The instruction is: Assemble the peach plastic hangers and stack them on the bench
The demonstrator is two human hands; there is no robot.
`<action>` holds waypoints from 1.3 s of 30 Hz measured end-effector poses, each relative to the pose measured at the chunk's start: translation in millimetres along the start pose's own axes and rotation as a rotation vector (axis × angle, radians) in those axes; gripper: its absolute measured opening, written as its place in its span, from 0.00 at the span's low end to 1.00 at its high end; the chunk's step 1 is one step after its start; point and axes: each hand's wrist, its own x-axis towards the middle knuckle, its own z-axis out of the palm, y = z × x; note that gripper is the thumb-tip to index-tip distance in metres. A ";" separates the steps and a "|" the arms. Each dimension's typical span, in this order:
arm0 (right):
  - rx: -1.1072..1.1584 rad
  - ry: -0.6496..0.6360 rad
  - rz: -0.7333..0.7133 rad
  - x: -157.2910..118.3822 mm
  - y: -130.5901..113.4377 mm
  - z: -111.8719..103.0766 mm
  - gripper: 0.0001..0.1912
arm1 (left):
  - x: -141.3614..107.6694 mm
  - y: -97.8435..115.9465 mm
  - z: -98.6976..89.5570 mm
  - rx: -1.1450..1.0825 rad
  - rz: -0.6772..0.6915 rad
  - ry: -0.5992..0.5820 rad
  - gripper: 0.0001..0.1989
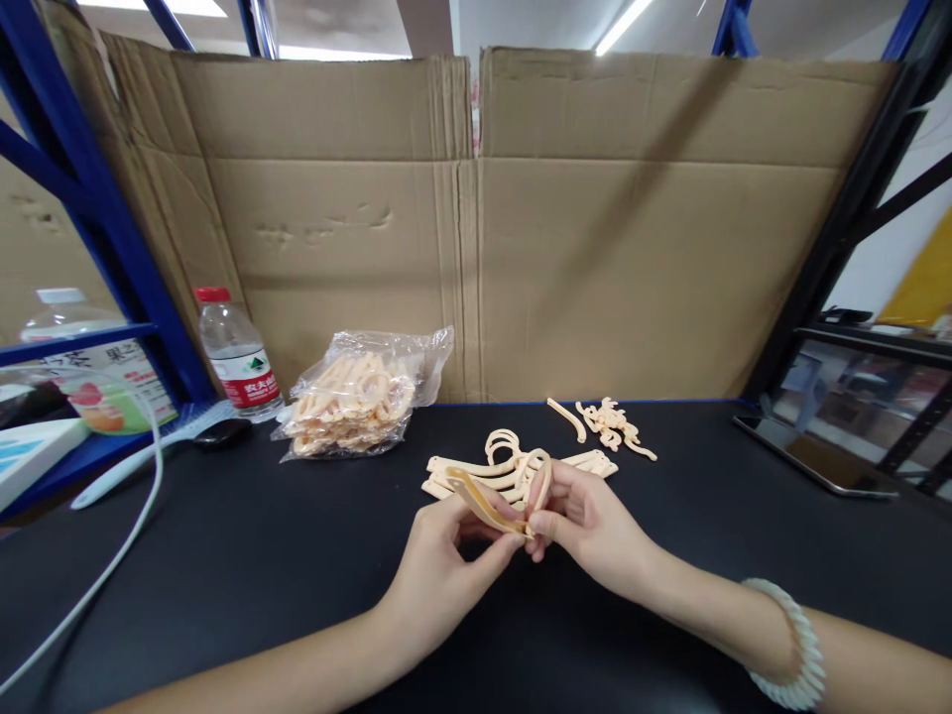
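Note:
My left hand (444, 567) is closed on a cream plastic hanger arm (476, 503), a curved strip tilted up to the left. In my right hand (599, 526), thumb and fingers pinch a cream hanger hook (548, 478), its loop pointing up. The two pieces meet between my fingertips; whether they are joined I cannot tell, since the fingers hide the spot. Just behind my hands lies a small stack of cream hangers (441, 464), partly covered by them. Farther back to the right are a single loose hanger arm (569, 419) and a heap of small hooks (611, 424).
A clear plastic bag (357, 392) of cream hanger parts rests at the back left, beside a red-capped water bottle (239, 357). A white cable (141, 535) curves over the black table (297, 585) at left. Cardboard (654, 258) walls the back; a dark flat device (810, 456) lies right.

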 end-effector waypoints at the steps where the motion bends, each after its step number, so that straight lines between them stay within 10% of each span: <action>1: -0.005 0.011 -0.006 -0.8 -0.3 1.0 0.13 | 0.0 0.7 0.1 -0.006 -0.006 0.004 0.03; 20: 0.009 0.068 0.025 3.9 -0.5 -1.3 0.21 | 5.7 -3.5 2.0 -0.189 -0.198 0.079 0.10; 30: -0.010 -0.029 0.016 5.1 -7.8 -7.1 0.17 | 5.7 -1.6 2.3 -0.215 -0.308 -0.087 0.10; 39: -1.315 0.127 -0.301 36.9 -4.1 -93.8 0.10 | 7.4 6.3 4.1 -0.200 -0.406 0.040 0.13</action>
